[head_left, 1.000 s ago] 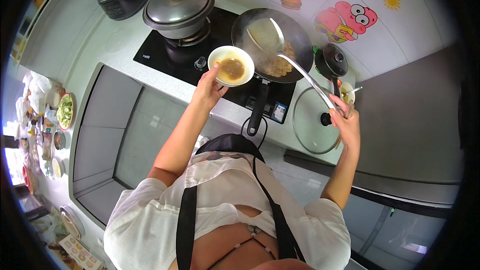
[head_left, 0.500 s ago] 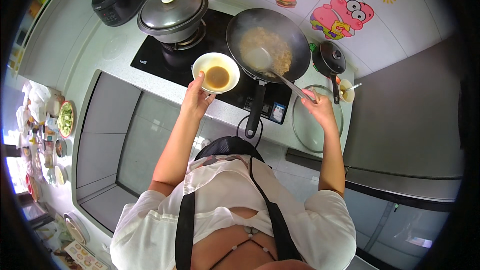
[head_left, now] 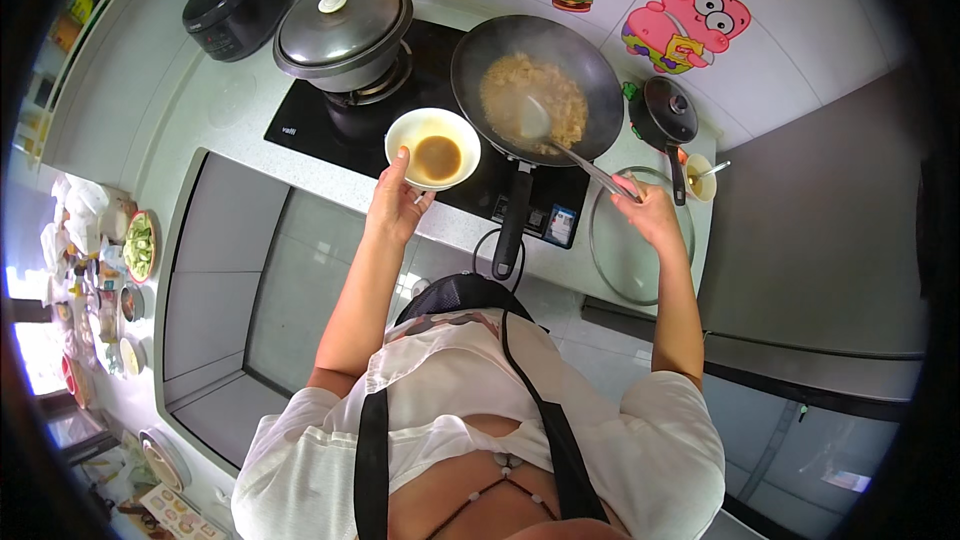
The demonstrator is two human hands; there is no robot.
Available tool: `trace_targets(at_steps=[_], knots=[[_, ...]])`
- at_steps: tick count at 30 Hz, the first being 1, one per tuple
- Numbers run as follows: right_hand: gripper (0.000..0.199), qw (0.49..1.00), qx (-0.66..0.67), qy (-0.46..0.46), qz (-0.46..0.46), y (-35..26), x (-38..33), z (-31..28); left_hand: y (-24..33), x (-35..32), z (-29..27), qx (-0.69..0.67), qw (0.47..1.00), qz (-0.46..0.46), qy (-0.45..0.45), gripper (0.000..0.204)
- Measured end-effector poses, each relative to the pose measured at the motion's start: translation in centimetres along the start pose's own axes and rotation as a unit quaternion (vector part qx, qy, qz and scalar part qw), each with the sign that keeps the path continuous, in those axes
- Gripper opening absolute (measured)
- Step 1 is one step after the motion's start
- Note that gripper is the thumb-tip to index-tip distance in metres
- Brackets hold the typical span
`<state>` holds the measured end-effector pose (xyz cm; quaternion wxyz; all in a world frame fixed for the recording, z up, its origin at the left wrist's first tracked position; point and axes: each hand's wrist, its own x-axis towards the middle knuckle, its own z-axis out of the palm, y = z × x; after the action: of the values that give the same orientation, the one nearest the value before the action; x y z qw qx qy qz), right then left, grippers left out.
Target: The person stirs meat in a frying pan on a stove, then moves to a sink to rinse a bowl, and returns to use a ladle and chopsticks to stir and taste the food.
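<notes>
My left hand grips the rim of a white bowl, thumb on top, fingers underneath. Brown sauce lies in the bottom of the bowl, which is held over the near edge of the cooktop. In my right hand is the handle of a metal ladle; its head rests in the food. Steam rises from that light brown, sliced-looking food, whose exact kind I cannot tell. It sits in a dark wok on the right burner, its black handle pointing toward me.
A lidded grey pot stands on the left burner of the black cooktop. A black rice cooker is farther left. Right of the wok are a small lidded pan, a glass lid and a small bowl with a spoon.
The ladle head has shifted slightly right within the wok, and my right hand has moved a little right with it. My left hand holds the bowl almost still.
</notes>
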<state>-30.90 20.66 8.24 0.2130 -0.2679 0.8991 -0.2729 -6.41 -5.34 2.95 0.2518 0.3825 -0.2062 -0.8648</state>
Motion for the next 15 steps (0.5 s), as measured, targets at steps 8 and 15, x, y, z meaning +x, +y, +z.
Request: trace_targets(at_steps=[8, 15], knots=[[0.036, 0.999, 0.039, 0.002, -0.033, 1.1, 1.2, 1.4, -0.3, 0.1, 0.1, -0.005, 1.000, 0.003, 0.009, 0.058], [0.037, 0.991, 0.130, -0.018, -0.028, 0.3, 0.9, 2.1, 0.1, -0.2, -0.2, -0.012, 1.000, 0.013, -0.017, 0.056]])
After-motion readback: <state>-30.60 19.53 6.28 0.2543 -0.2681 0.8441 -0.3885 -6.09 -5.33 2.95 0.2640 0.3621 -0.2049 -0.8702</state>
